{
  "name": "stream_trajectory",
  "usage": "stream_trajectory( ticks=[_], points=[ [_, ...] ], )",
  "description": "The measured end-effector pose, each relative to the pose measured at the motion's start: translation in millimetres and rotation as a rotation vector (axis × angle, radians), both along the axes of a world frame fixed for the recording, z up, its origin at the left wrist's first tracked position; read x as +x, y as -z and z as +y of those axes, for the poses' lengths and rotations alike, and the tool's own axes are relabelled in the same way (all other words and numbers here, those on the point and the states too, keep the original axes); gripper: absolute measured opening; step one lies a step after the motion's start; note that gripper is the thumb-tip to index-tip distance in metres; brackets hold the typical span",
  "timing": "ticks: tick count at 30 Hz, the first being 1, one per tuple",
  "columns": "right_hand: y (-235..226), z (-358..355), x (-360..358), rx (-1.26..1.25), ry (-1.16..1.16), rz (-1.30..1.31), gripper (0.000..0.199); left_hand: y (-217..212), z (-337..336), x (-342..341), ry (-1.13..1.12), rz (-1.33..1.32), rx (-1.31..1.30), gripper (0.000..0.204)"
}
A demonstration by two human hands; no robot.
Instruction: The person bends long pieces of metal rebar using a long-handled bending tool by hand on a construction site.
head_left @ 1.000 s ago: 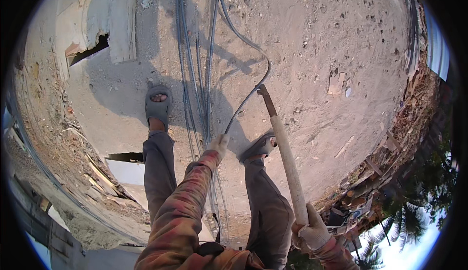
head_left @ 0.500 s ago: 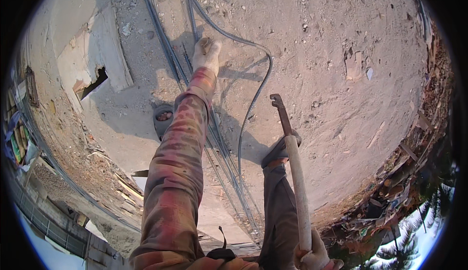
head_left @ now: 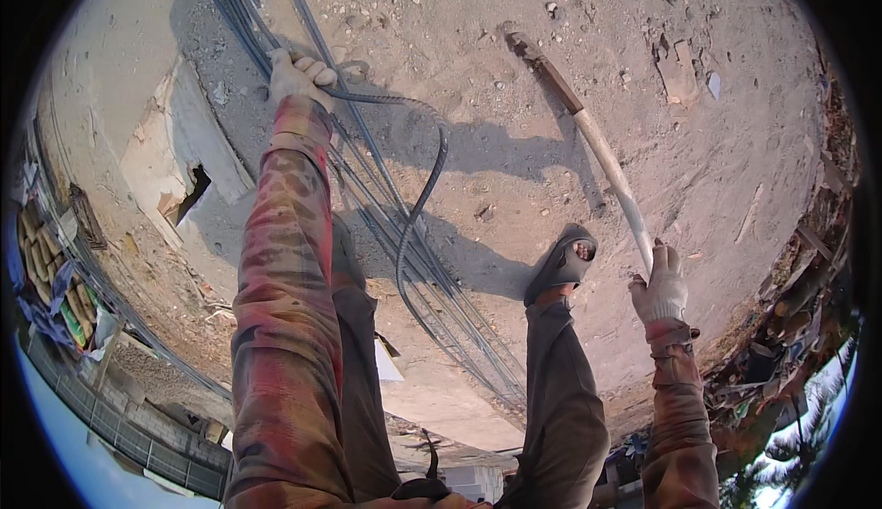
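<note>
My left hand (head_left: 299, 75), in a white work glove, is stretched far forward and closed on a dark steel rebar (head_left: 418, 201) that curves back toward my feet. It lies among several long straight rebars (head_left: 367, 187) running across the sandy ground. My right hand (head_left: 660, 286), also gloved, grips the pale wooden handle of a long bending tool (head_left: 602, 155) whose rusty metal head (head_left: 525, 47) rests on the ground ahead. My right foot in a grey sandal (head_left: 560, 265) stands beside the handle.
A broken concrete slab with a dark hole (head_left: 188, 192) lies to the left. Rubble and scrap wood (head_left: 781, 344) line the right edge. Stacked bags and a fence (head_left: 55, 298) sit at the far left. Small stones dot the sand.
My left hand has reached farther forward along the bars and closed on the curved rebar. My right hand has come up into view, tilting the tool handle away.
</note>
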State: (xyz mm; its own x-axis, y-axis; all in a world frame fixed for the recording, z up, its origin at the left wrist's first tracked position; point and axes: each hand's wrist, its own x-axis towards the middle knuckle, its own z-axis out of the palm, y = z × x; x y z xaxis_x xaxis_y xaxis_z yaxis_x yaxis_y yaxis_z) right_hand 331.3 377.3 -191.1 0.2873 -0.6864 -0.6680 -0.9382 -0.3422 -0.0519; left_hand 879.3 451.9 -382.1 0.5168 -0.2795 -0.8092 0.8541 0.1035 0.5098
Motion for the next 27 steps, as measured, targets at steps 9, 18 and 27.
stream_trajectory(
  ticks=[9, 18, 27],
  points=[
    [35.2, 277.8, 234.8, 0.594, 0.845, -0.478, 0.039, -45.0, -16.2, -14.3, -0.082, -0.187, 0.235, 0.035],
    [-58.9, 301.5, 149.2, 0.428, 0.851, -0.676, 0.008, -204.9, 23.2, -31.0, -0.107, -0.144, -0.040, 0.032],
    [-89.6, 324.3, 72.6, 0.778, 0.962, -0.183, 0.047, -230.0, 53.7, -100.1, -0.013, 0.079, -0.471, 0.035]
  ],
)
